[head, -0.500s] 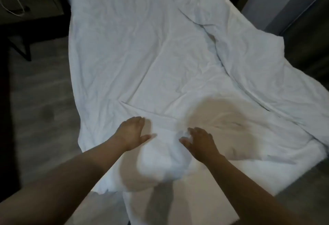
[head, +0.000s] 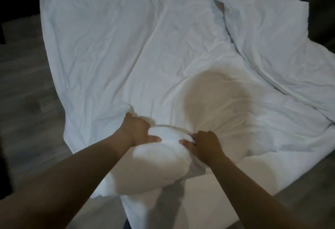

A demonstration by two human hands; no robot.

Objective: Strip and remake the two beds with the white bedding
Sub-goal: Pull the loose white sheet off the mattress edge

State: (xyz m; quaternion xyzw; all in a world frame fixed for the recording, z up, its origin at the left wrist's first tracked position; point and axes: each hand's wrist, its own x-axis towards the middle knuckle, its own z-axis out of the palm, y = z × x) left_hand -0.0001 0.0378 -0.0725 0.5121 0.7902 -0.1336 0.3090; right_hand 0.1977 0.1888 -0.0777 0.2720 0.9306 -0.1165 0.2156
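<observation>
Scene: A person leans over a bed [head: 208, 190] draped in white bedding, both bare forearms reaching forward and down from the lower edge of the head view.
Left hand: The left hand [head: 135, 129] lies knuckles-up at the near edge of the white sheet [head: 112, 47], wrist bent slightly inward; its fingers are curled into a bunched fold of the cloth and its thumb presses the rounded white bulge beside it. The grasp is closed on the sheet.
Right hand: The right hand [head: 205, 144] sits just across the bulge from the left, back of the hand up, fingers tucked into gathered cloth, thumb pointing toward the other thumb. It too is clenched on the sheet, with creases fanning out from its knuckles.
Arms: The 2 forearms converge in a V, left arm longer in view and crossing the lower-left corner, right arm rising from the lower-right.
Sheet: The cloth covers most of the mattress top and hangs over the left side toward the floor [head: 27, 102]; the part between the hands is puffed into a smooth mound [head: 163, 158].
Duvet: A thicker white duvet [head: 272, 34] lies rumpled along the right side of the bed, overlapping the sheet.
Floor: Dark wood-look boards show on the left and lower right.
</observation>
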